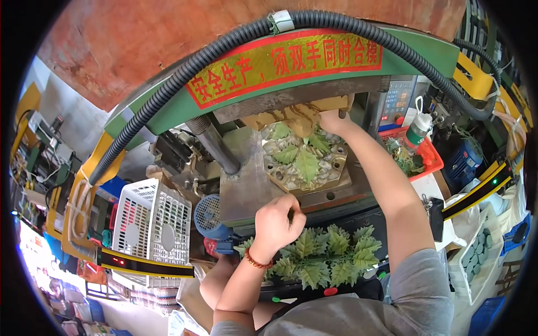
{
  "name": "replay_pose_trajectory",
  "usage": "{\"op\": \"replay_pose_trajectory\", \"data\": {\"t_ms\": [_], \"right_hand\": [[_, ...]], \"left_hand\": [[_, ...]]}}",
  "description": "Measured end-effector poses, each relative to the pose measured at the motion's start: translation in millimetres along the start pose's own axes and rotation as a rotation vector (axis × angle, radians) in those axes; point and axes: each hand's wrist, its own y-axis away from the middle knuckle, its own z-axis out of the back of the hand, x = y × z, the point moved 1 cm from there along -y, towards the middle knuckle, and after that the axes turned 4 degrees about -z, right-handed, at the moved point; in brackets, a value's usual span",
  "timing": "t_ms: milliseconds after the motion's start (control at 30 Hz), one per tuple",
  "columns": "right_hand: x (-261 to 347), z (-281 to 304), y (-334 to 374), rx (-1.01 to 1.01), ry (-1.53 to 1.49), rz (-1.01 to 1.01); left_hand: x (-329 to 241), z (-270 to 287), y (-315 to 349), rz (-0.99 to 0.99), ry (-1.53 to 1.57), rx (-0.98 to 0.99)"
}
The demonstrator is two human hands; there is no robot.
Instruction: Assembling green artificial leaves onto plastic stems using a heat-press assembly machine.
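My left hand [279,224] is curled closed in front of the press bed, wearing a red beaded bracelet [259,260]; whatever its fingers may hold is hidden. My right arm reaches deep into the press, with my right hand [335,123] beside the brass-coloured upper mould [302,116], its fingers mostly out of sight. Below that hand lies the metal lower mould [336,173], its surface uneven. Green artificial leaves [306,164] rest on it. Nearer to me, a row of artificial leaf sprigs [314,255] lies along the front of the machine, below my left hand.
Steel guide posts [213,144] flank the moulds. White plastic baskets [168,229] and a blue motor [210,215] stand left. Right of the press are a red basket [431,159] with a bottle [417,131] and a control panel [397,101]. Yellow-black sensor bars [476,193] flank the working area.
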Motion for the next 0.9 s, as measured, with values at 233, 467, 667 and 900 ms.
{"op": "replay_pose_trajectory", "data": {"t_ms": [233,467,667,900], "right_hand": [[83.7,51.6,37.1,0.403,0.135,-0.284],[57.0,41.3,50.4,0.271,-0.041,0.035],[64.3,67.4,47.8,0.188,0.010,0.106],[147.3,83.7,97.1,0.191,0.008,0.477]], "left_hand": [[15.3,-9.0,-20.5,-0.080,-0.653,0.157],[1.0,-21.0,-16.9,0.028,-0.569,0.229],[-0.3,7.1,-14.6,0.076,-0.393,0.090],[57.5,28.5,-22.2,0.012,-0.382,-0.133]]}}
